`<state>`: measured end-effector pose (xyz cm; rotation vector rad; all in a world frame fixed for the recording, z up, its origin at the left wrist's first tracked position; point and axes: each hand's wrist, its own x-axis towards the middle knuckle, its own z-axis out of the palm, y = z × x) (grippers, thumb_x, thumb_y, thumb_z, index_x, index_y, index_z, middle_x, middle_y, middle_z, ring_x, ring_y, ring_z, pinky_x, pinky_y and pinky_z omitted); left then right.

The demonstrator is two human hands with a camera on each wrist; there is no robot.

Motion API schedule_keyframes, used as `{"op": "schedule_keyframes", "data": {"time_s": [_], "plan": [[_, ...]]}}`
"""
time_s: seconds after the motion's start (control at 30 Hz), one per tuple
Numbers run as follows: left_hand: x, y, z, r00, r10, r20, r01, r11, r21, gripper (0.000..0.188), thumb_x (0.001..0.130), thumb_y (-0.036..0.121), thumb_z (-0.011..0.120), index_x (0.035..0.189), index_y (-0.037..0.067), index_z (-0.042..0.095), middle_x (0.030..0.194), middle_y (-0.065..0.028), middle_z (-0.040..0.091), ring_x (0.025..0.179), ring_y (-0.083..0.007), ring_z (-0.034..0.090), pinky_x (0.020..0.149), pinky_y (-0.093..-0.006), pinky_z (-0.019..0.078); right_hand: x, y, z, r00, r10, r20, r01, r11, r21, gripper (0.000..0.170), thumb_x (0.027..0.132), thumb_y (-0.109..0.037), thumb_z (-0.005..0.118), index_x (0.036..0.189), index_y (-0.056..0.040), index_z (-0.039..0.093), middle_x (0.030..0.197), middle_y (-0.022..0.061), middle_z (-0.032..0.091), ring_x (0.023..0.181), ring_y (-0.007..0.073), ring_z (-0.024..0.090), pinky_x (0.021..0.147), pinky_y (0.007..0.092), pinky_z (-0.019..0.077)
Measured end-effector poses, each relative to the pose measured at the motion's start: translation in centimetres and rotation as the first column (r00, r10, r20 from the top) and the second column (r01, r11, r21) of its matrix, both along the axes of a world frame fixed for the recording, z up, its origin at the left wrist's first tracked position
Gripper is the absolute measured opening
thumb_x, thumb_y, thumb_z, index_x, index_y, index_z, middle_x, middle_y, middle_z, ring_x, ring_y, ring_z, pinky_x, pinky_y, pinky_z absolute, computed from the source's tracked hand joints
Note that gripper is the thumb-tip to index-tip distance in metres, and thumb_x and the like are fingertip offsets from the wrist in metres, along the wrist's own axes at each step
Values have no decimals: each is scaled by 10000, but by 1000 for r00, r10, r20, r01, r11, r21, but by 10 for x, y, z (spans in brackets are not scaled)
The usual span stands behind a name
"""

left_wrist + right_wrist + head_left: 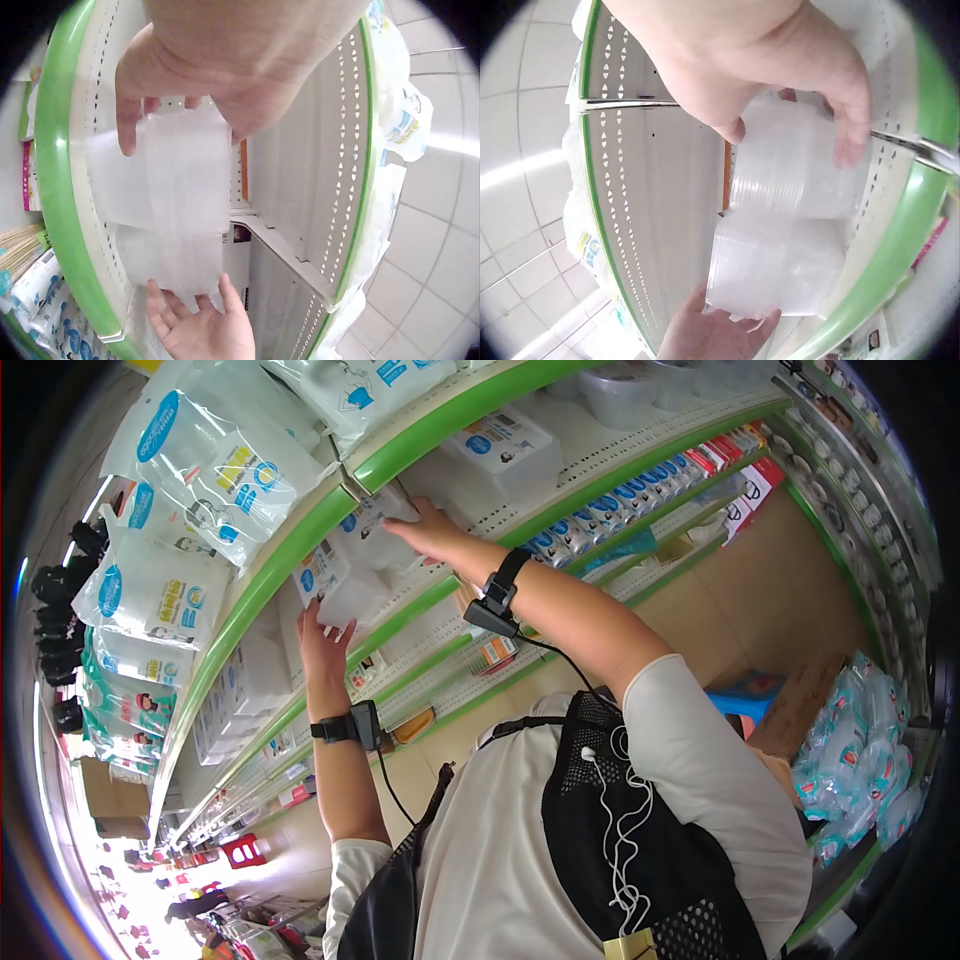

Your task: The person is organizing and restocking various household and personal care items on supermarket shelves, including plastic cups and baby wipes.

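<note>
Two packs of nested clear plastic containers lie end to end on a shelf, with blue oval labels on top in the head view. My left hand (324,650) grips the outer end of the left pack (345,588), thumb and fingers on opposite sides in the left wrist view. At the other end, my right hand (432,532) straddles the right pack (772,154), its thumb (736,132) on one side and fingers on the other. The packs meet in the middle between both hands. Part of each hand's fingers is hidden behind the plastic.
A green-edged upper shelf (290,530) with bagged packs (225,470) overhangs the left side. Another container pack (505,450) stands farther right on this shelf. Below hang rows of small blue-and-white packages (610,510). A metal divider rod (907,142) crosses near my right hand.
</note>
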<state>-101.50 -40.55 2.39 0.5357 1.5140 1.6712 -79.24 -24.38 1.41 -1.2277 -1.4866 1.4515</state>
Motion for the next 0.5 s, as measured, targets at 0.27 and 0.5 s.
{"op": "schedule_keyframes", "data": {"time_s": [0.27, 0.5], "plan": [[-36, 34, -7, 997, 64, -30, -63, 998, 25, 633, 939, 368, 666, 1488, 166, 423, 1524, -130, 344, 1380, -386, 403, 978, -526, 546, -41, 43, -21, 987, 150, -59, -147, 988, 49, 952, 818, -602, 725, 1493, -32, 369, 1308, 290, 597, 874, 345, 710, 678, 414, 592], [-80, 76, -38, 999, 34, -2, -34, 993, 111, 727, 963, 435, 648, 1579, 182, 354, 1658, -120, 188, 1511, -374, 199, 1019, -500, 530, -80, 80, -45, 996, 87, 18, -88, 943, 319, 878, 850, -585, 699, 1445, 0, 426, 1278, 272, 631, 837, 319, 710, 625, 398, 571]]}}
